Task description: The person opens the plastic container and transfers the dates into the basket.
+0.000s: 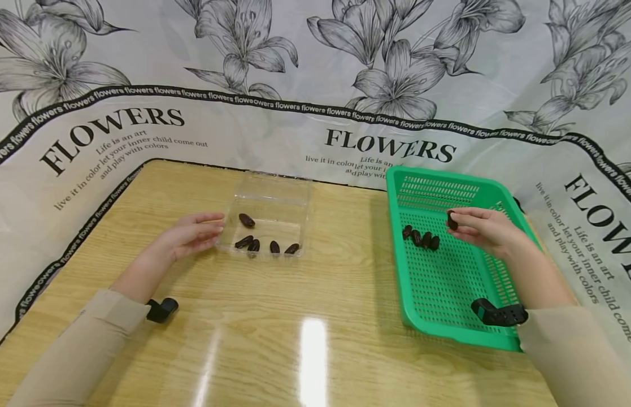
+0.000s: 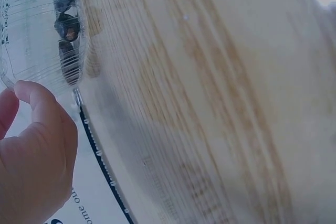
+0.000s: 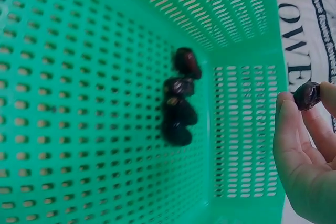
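Between the thumb and fingers of my right hand (image 1: 480, 229) is a dark brown date (image 1: 452, 220), held up over the green plastic basket (image 1: 408, 294). Below and left of that hand, several dates (image 1: 426, 241) lie in a short row on the basket's floor. My left hand (image 1: 195, 234) is at the left side of a clear plastic box (image 1: 290, 212), its fingers relaxed and its fingertips right at the wall. Inside the box, several dates lie along the near side, and one date (image 1: 246, 220) lies farther back.
Both containers stand on a wood-grain table (image 1: 274, 316), the box left of the basket. A white cloth (image 1: 274, 121) with flower prints and lettering hangs behind the table and round its sides. A black wrist strap (image 1: 498, 314) on the right arm overlaps the basket's near part.
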The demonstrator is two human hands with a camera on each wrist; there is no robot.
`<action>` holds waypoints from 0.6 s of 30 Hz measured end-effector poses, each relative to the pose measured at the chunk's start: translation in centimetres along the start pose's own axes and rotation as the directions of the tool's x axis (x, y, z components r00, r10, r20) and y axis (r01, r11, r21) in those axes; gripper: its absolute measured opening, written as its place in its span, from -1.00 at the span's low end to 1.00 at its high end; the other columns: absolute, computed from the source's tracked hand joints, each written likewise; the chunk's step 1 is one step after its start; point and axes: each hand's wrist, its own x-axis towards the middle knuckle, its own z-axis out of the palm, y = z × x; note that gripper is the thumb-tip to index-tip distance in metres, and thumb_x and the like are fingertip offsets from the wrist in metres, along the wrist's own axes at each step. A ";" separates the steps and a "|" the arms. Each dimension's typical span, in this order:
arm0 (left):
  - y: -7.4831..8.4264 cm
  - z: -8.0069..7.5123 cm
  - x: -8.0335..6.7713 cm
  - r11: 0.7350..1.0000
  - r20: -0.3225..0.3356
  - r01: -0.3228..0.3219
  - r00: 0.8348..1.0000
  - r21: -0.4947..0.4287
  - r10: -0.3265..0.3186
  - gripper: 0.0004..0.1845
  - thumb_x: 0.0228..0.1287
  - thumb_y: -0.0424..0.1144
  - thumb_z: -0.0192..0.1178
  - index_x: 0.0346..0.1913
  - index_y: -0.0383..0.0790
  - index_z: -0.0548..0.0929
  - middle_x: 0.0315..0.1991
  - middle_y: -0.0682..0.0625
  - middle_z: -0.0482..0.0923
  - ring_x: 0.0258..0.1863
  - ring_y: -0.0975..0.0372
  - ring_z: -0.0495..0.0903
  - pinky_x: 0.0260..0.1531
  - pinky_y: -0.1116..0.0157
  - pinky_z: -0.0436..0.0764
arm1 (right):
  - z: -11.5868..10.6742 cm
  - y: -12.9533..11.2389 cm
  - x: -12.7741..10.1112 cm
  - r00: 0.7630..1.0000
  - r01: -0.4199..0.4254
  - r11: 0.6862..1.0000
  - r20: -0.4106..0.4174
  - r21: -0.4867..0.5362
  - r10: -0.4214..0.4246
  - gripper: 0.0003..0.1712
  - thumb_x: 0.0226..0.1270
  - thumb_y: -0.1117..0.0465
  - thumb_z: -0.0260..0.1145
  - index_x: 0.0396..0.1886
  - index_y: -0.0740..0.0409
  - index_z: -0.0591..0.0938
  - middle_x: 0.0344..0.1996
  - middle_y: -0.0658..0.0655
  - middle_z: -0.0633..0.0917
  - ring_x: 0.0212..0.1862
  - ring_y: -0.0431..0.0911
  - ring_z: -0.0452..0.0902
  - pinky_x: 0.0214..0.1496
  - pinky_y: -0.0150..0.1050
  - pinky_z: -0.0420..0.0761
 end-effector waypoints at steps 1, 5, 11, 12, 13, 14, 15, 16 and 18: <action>0.0 0.0 0.0 1.000 0.000 0.002 1.000 -0.002 -0.002 -0.36 0.30 -0.48 0.06 0.39 -0.37 0.08 -0.17 0.04 0.53 -0.28 0.33 0.57 -0.26 0.50 0.57 | -0.3 0.2 0.0 1.000 -0.009 1.000 -0.011 -0.016 0.009 -0.75 0.33 0.36 0.18 -0.39 -0.02 0.72 -0.36 0.01 0.69 -0.29 -0.14 0.66 -0.16 -0.35 0.63; 0.0 0.2 0.1 1.000 0.002 0.005 1.000 -0.003 -0.005 -0.37 0.31 -0.49 0.04 0.40 -0.37 0.08 -0.13 0.03 0.50 -0.29 0.33 0.57 -0.29 0.51 0.58 | -1.1 1.1 0.1 0.999 -0.024 0.996 -0.043 -0.090 0.021 -0.78 0.30 0.31 0.23 -0.40 -0.10 0.70 -0.36 -0.06 0.67 -0.29 -0.19 0.66 -0.14 -0.36 0.62; 0.1 0.5 0.1 1.000 0.011 -0.004 1.000 -0.013 0.004 -0.35 0.30 -0.49 0.06 0.40 -0.39 0.07 -0.19 0.05 0.55 -0.32 0.33 0.57 -0.32 0.51 0.58 | -1.8 1.8 0.6 0.998 -0.042 0.984 -0.061 -0.174 0.032 -0.82 0.27 0.28 0.28 -0.40 -0.14 0.68 -0.36 -0.09 0.65 -0.28 -0.21 0.64 -0.08 -0.33 0.61; 0.1 0.5 0.1 1.000 0.013 -0.005 1.000 -0.016 0.005 -0.35 0.30 -0.49 0.06 0.40 -0.39 0.07 -0.20 0.05 0.55 -0.32 0.33 0.57 -0.32 0.50 0.58 | -1.9 1.9 0.7 0.997 -0.050 0.979 -0.064 -0.196 0.038 -0.82 0.28 0.27 0.27 -0.40 -0.15 0.67 -0.36 -0.09 0.65 -0.27 -0.21 0.64 -0.08 -0.33 0.60; 0.1 0.5 0.1 1.000 0.012 -0.005 1.000 -0.019 0.005 -0.35 0.30 -0.49 0.07 0.40 -0.38 0.07 -0.20 0.05 0.55 -0.32 0.33 0.57 -0.32 0.50 0.58 | -2.0 2.1 0.8 0.996 -0.059 0.976 -0.071 -0.211 0.045 -0.83 0.28 0.27 0.27 -0.40 -0.14 0.66 -0.37 -0.08 0.64 -0.27 -0.21 0.64 -0.08 -0.32 0.61; 0.0 0.4 0.1 1.000 0.015 -0.006 1.000 -0.018 0.007 -0.35 0.30 -0.48 0.07 0.40 -0.38 0.07 -0.20 0.06 0.55 -0.32 0.33 0.58 -0.31 0.50 0.58 | -2.1 2.3 0.9 0.995 -0.072 0.970 -0.078 -0.234 0.055 -0.83 0.29 0.26 0.27 -0.40 -0.14 0.64 -0.37 -0.08 0.64 -0.27 -0.21 0.63 -0.07 -0.32 0.60; 0.0 0.4 0.1 1.000 0.013 -0.007 1.000 -0.013 0.007 -0.35 0.30 -0.48 0.07 0.40 -0.38 0.08 -0.20 0.07 0.56 -0.32 0.33 0.58 -0.31 0.50 0.58 | -2.2 2.5 1.0 0.994 -0.084 0.959 -0.088 -0.272 0.062 -0.87 0.30 0.25 0.26 -0.37 -0.12 0.62 -0.37 -0.08 0.62 -0.28 -0.22 0.63 -0.07 -0.32 0.60; 0.0 0.3 0.1 1.000 0.009 -0.005 1.000 -0.009 0.005 -0.37 0.30 -0.47 0.07 0.39 -0.37 0.10 -0.21 0.07 0.56 -0.32 0.34 0.58 -0.31 0.50 0.58 | -2.3 2.7 1.1 0.993 -0.097 0.947 -0.099 -0.307 0.070 -0.91 0.31 0.24 0.24 -0.32 -0.08 0.60 -0.36 -0.07 0.61 -0.28 -0.23 0.62 -0.07 -0.32 0.61; 0.0 0.2 0.0 1.000 0.003 -0.004 1.000 0.001 0.004 -0.39 0.31 -0.46 0.07 0.38 -0.36 0.13 -0.22 0.09 0.57 -0.32 0.34 0.58 -0.31 0.50 0.58 | -2.5 3.2 1.4 0.989 -0.128 0.919 -0.121 -0.374 0.088 -0.88 0.33 0.22 0.22 -0.15 0.04 0.56 -0.33 -0.04 0.58 -0.28 -0.24 0.59 -0.07 -0.32 0.61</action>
